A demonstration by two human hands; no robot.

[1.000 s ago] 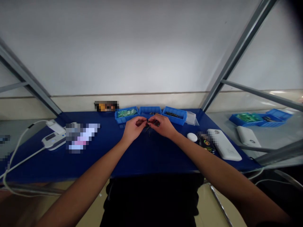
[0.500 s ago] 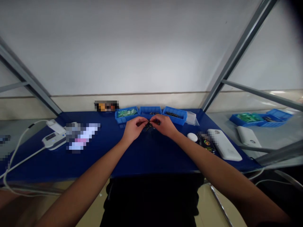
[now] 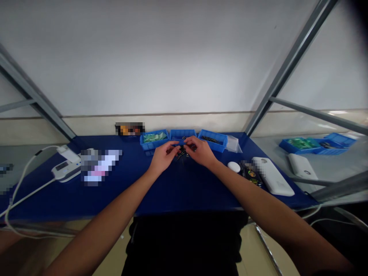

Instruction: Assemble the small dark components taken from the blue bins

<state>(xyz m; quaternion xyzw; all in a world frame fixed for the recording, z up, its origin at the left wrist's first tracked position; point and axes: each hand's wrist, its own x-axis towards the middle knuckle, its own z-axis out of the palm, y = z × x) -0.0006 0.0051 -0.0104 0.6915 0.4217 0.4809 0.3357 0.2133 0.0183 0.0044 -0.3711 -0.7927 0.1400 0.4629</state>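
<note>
Fingertips of the two hands, together half a second ago, now stand slightly apart, the wrists in nearly the same place. Left hand [image 3: 162,153] and right hand [image 3: 199,151] are both loosely curled, thumbs partly spread from forefingers; cannot tell whether either pinches a small piece. Small dark parts [image 3: 182,153] lie beneath and between them on the tabletop [image 3: 178,191], too small to identify. Progress, judged from stock: work looks under way, no finished piece distinguishable; left bin [image 3: 152,145] holds green packets [image 3: 155,137], right bin [image 3: 215,147] holds dark slender pieces [image 3: 209,138], and middle bin [image 3: 182,132] shows a few small items at its right end, so material remains. Edges: the three bins close off the far side, just beyond the fingers, with the wall behind. Widest room is on the near side, between the forearms, down to the tabletop's front edge. Laterally, the power strip [image 3: 66,170] sits well left; the round white case [image 3: 234,167] and white power bank [image 3: 273,176] limit the right, the case near the right forearm.
</note>
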